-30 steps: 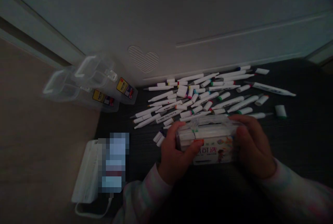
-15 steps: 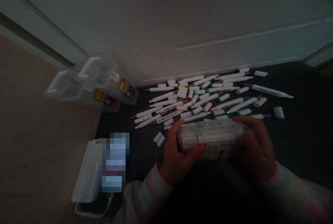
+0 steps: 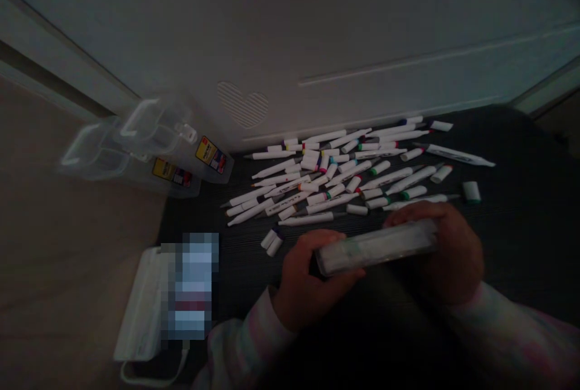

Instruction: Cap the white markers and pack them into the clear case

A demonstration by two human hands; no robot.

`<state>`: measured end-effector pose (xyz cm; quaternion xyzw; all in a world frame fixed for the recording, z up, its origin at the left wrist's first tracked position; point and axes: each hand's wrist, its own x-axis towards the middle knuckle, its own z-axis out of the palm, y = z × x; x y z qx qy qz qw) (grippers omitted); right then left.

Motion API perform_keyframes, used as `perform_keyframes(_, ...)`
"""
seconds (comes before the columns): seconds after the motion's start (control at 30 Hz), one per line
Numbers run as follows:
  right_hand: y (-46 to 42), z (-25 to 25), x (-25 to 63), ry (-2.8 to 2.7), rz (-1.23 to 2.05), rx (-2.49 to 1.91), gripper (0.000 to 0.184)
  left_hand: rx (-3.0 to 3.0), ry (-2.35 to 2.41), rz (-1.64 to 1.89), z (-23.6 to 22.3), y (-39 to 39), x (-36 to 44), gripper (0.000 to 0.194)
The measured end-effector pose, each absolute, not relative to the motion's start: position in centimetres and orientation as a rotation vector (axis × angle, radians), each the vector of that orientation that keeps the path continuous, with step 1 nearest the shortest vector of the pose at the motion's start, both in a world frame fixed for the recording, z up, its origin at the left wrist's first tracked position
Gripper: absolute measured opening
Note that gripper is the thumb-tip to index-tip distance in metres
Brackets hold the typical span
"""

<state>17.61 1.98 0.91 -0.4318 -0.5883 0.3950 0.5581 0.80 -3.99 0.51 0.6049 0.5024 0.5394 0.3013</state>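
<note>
A clear plastic case [image 3: 376, 247] with white contents is held level between my two hands, above the front of the dark table. My left hand [image 3: 306, 278] grips its left end, fingers on the far edge and thumb along the near side. My right hand [image 3: 446, 257] wraps round the right end; motion blurs it a little. Just beyond the case lie several uncapped white markers [image 3: 312, 219] and loose marker caps [image 3: 357, 210] in a spread heap. What exactly is inside the case is too blurred to make out.
Two clear plastic boxes with handles [image 3: 208, 160] stand at the table's left back corner. A phone [image 3: 193, 287] and a white power bank [image 3: 139, 305], joined by a cable [image 3: 151, 382], lie at the left edge. A white panel with a heart relief [image 3: 243, 104] rises behind.
The case has turned in my hands, so a narrower side faces me and its printed side no longer shows. More markers behind it are now visible. The whole view has shifted slightly.
</note>
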Motion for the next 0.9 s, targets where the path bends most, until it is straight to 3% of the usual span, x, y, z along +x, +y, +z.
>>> perform_keyframes(0.17, 1.9, 0.42, 17.7, -1.332, 1.027, -0.886, 0.02, 1.707, 1.291, 1.495, 0.31, -4.11, 0.62, 0.042)
perform_keyframes(0.33, 1.84, 0.46, 17.78, -1.341, 1.028, -0.892, 0.02, 1.866, 1.298, 1.56, -0.28, -4.31, 0.53, 0.057)
perform_keyframes(0.9, 1.94, 0.51, 17.6, -1.394, 0.923, -0.934, 0.021, 1.966, 1.331, 1.463, 0.02, -4.02, 0.21, 0.05)
